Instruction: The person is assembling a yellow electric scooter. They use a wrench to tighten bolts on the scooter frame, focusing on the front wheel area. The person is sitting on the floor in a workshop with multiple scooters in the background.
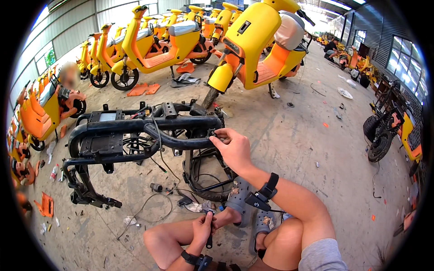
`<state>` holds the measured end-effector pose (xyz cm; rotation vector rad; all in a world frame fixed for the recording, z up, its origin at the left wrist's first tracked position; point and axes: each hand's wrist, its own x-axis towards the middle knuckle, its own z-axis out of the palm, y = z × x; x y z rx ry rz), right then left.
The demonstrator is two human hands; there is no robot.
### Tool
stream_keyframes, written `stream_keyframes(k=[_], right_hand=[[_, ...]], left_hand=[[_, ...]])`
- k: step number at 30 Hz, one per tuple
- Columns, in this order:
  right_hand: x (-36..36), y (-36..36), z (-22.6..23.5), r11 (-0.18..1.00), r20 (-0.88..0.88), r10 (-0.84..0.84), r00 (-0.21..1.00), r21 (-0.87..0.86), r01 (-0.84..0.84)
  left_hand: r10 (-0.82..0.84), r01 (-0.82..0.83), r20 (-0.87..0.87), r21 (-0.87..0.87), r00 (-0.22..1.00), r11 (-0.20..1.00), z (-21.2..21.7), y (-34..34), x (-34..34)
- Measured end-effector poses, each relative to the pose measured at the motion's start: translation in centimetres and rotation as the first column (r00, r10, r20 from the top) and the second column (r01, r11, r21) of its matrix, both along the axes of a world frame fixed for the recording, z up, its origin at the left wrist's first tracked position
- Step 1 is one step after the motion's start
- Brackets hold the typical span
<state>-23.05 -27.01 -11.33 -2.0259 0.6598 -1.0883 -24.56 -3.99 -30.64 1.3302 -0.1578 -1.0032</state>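
A bare black scooter frame (135, 128) stands in front of me, with thick bent tubes, a flat black tray and loose wiring. At its right end my right hand (233, 149) is closed, thumb and fingertips pinched against a small dark fitting on the tube. What sits between those fingertips is too small to make out. Lower down, by my shin, my left hand (202, 229) is wrapped round a black-handled tool (209, 241). Its handle sticks out below the fist; the hand hides most of it. Below the frame's right end lies a black wheel (212, 195).
Yellow scooters (167, 49) stand in rows behind, one large yellow scooter (253, 49) close beyond the frame. A partly stripped scooter (382, 140) stands at right. Cables (169, 210), a dark cylindrical part (156, 186) and orange panels (46, 204) litter the concrete. Another person (332, 47) crouches far off.
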Motion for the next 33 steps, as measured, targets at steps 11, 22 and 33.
stream_keyframes(k=[11, 22, 33], right_hand=[[-0.1, -0.3, -0.2, 0.999, 0.059, 0.003, 0.998, -0.05, 0.0], [0.0, -0.4, 0.6, 0.99, -0.038, 0.049, 0.998, -0.132, -0.053], [0.3, 0.1, 0.5, 0.978, -0.155, 0.027, 0.988, -0.202, -0.059]], left_hand=[[-0.008, 0.007, 0.013, 0.013, 1.0, 1.0, -0.1, 0.1, 0.1], [-0.047, 0.044, 0.048, 0.061, 0.998, 0.997, -0.2, -0.2, -0.3], [-0.12, 0.083, 0.213, 0.175, 0.97, 0.981, -0.9, 0.4, -0.2]])
